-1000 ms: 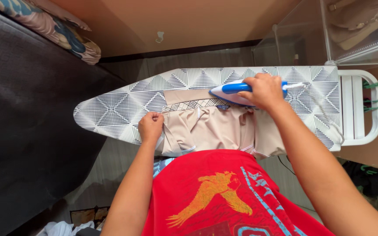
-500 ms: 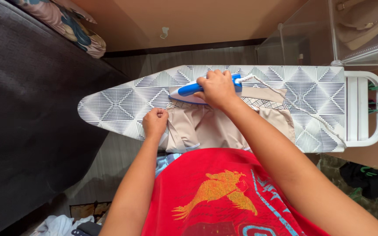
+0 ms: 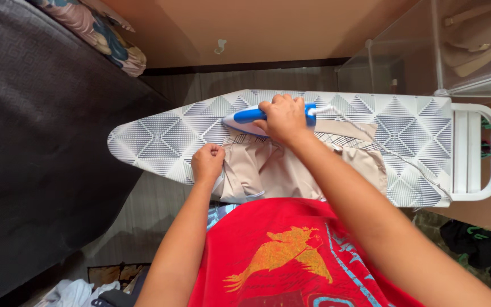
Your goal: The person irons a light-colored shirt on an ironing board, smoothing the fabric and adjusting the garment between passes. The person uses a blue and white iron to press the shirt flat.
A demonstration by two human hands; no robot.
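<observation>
A beige garment (image 3: 268,167) lies across the ironing board (image 3: 160,133), which has a grey and white triangle pattern. My right hand (image 3: 282,118) grips the blue handle of a white and blue iron (image 3: 245,118) resting on the garment's far edge, tip pointing left. My left hand (image 3: 207,162) is closed in a fist on the garment's left edge, pulling it flat. The iron's white cord (image 3: 370,133) trails right over the board.
A dark grey mattress or sofa (image 3: 41,142) fills the left side, with a floral cushion (image 3: 109,40) at its far end. A clear plastic rack (image 3: 427,45) stands at the back right. The board's white iron rest (image 3: 478,150) is at the right end. Clothes lie on the floor.
My right hand has slid the iron leftward along the garment's far edge, from the right part of the board to near its middle. My left hand has stayed on the garment's left edge.
</observation>
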